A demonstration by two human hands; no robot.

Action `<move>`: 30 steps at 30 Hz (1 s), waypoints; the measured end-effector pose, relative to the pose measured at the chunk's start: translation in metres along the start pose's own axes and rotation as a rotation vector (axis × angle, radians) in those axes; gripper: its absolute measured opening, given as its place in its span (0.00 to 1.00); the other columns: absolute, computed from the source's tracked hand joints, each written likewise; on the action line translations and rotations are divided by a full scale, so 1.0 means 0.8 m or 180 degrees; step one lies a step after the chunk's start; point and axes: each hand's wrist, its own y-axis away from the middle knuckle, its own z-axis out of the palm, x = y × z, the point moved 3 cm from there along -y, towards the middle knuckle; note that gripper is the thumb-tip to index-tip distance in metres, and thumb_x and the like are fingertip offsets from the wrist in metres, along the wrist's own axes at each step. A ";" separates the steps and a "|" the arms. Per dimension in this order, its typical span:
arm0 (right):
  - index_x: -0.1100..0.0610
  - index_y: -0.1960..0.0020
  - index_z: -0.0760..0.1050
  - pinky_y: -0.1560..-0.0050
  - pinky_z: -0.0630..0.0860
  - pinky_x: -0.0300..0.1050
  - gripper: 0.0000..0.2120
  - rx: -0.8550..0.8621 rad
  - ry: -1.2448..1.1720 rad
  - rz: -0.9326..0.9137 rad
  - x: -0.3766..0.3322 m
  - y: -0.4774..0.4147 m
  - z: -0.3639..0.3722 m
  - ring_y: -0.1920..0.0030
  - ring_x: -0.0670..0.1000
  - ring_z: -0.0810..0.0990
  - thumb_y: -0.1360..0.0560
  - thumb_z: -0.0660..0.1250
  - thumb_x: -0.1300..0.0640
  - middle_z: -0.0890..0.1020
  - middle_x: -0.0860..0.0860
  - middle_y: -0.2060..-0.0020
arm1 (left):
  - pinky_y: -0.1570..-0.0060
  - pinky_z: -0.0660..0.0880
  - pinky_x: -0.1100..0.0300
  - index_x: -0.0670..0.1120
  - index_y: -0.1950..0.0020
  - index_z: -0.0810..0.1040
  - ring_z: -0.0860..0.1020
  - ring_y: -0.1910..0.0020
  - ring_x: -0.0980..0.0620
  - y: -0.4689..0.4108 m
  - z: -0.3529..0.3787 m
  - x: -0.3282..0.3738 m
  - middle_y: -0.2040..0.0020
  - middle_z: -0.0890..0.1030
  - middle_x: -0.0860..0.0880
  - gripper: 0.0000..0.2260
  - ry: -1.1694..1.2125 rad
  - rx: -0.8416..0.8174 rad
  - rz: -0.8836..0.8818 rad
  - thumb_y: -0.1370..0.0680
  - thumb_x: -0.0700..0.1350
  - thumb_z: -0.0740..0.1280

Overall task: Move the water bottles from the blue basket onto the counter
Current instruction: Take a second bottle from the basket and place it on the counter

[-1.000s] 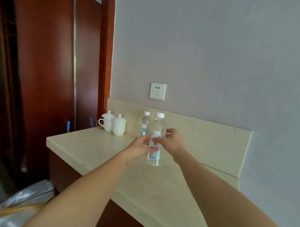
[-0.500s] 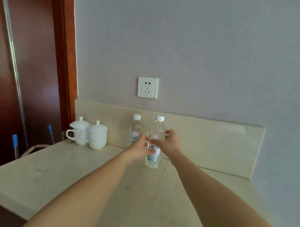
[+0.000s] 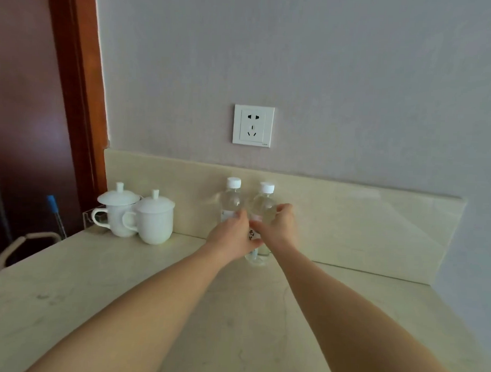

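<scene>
Two clear water bottles with white caps stand upright side by side on the cream counter (image 3: 124,287), close to the backsplash. My left hand (image 3: 231,237) and my right hand (image 3: 279,228) both hold the right bottle (image 3: 264,206) around its middle, fingers curled round it from either side. Its base touches the counter. The left bottle (image 3: 231,199) stands just behind my left hand, partly hidden by it. The blue basket is out of view.
Two white lidded cups (image 3: 154,218) stand at the back left of the counter. A white wall socket (image 3: 253,125) sits above the bottles. A brown door frame (image 3: 81,82) borders the left, with blue-tipped handles (image 3: 52,202) beyond the counter edge.
The view has come closer to the counter and wall. The held bottle has gone back beside the other bottle and down to the counter, both hands still on it.
</scene>
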 end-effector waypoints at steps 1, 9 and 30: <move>0.57 0.39 0.65 0.50 0.73 0.47 0.31 0.0013 0.0041 -0.0007 -0.002 0.000 0.002 0.46 0.54 0.77 0.34 0.75 0.45 0.75 0.52 0.43 | 0.55 0.72 0.55 0.44 0.37 0.67 0.80 0.43 0.44 -0.002 0.000 -0.001 0.42 0.80 0.47 0.23 -0.0055 0.0059 0.0029 0.25 0.54 0.68; 0.58 0.37 0.63 0.48 0.73 0.50 0.32 0.0009 0.0209 0.0044 -0.004 0.000 0.009 0.43 0.57 0.77 0.32 0.71 0.43 0.73 0.54 0.41 | 0.59 0.69 0.57 0.47 0.39 0.70 0.80 0.45 0.43 -0.010 -0.001 -0.007 0.43 0.80 0.47 0.20 -0.0388 0.0298 0.0209 0.26 0.55 0.67; 0.58 0.32 0.61 0.47 0.72 0.46 0.32 0.0122 0.0216 0.0359 0.029 0.047 -0.096 0.40 0.56 0.76 0.29 0.73 0.51 0.75 0.57 0.38 | 0.58 0.77 0.54 0.49 0.43 0.69 0.81 0.52 0.45 0.031 -0.011 0.089 0.52 0.82 0.50 0.14 -0.0267 0.0133 0.0702 0.26 0.52 0.65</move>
